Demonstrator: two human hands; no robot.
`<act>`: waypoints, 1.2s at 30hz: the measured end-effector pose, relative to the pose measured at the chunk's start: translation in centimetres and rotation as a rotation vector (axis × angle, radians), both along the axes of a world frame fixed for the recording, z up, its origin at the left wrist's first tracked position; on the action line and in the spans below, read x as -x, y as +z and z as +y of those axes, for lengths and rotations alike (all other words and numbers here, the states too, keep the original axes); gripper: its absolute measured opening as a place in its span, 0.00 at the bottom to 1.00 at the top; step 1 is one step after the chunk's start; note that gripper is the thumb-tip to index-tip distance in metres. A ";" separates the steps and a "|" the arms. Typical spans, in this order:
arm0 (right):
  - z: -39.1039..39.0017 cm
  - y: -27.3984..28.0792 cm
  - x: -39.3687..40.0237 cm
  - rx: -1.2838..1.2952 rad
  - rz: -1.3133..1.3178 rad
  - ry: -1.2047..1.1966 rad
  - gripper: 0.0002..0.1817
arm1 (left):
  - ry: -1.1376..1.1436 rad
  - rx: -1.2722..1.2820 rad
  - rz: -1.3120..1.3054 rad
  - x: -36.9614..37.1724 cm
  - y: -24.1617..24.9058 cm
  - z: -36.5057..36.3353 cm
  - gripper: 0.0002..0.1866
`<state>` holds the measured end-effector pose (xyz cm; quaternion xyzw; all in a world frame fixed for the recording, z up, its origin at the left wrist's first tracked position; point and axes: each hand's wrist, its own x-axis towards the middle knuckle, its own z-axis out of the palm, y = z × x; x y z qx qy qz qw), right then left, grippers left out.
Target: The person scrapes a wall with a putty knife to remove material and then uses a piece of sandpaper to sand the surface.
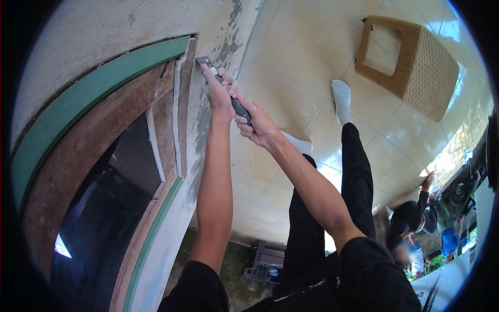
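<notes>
A black power tool [240,110] with a flat metal blade at its head is held in both hands. My left hand [218,89] wraps the front part, near the head, its fingers dusty white. Farther back, my right hand [258,124] is closed round the rear of the body. The blade [201,61] is right at the wall [200,122], beside the upper corner of the wooden frame [183,99]. A pale strip runs along the frame's edge there, and the wall paint nearby is patchy.
Green trim [104,83] edges the frame, with a dark opening inside it. A woven brown stool [423,73] lies on the tiled floor [291,57] at the upper right. A person [408,221] is at the lower right. A grey object [262,260] stands near my legs.
</notes>
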<state>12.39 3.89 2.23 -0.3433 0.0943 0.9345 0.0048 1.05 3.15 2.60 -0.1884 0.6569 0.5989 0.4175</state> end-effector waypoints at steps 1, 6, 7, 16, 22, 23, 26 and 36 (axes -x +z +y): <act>0.3 -0.2 -0.2 0.004 0.013 0.018 0.17 | 0.009 0.008 -0.017 0.0 0.0 0.1 0.27; -0.6 -1.5 -0.4 -0.010 0.042 0.019 0.15 | -0.001 0.014 0.013 -0.3 -0.9 -0.1 0.28; -0.9 -1.6 -0.2 0.000 0.065 0.024 0.13 | -0.052 0.054 0.059 0.0 -0.9 -0.5 0.28; -0.7 -0.9 1.1 -0.004 0.073 -0.038 0.17 | -0.167 0.125 0.068 1.4 -0.7 0.8 0.27; -2.4 0.2 0.4 -0.032 0.048 0.084 0.17 | -0.146 0.167 0.113 0.7 0.3 -2.4 0.28; -2.3 -0.2 0.4 -0.044 0.061 0.064 0.17 | -0.118 0.166 0.076 0.8 0.0 -2.2 0.28; -1.1 -2.0 0.3 -0.149 0.045 0.049 0.18 | -0.086 0.136 0.114 0.5 -1.1 -0.4 0.29; -2.7 0.1 1.1 -0.061 0.061 -0.011 0.18 | -0.068 0.249 0.104 1.6 -1.1 -2.7 0.26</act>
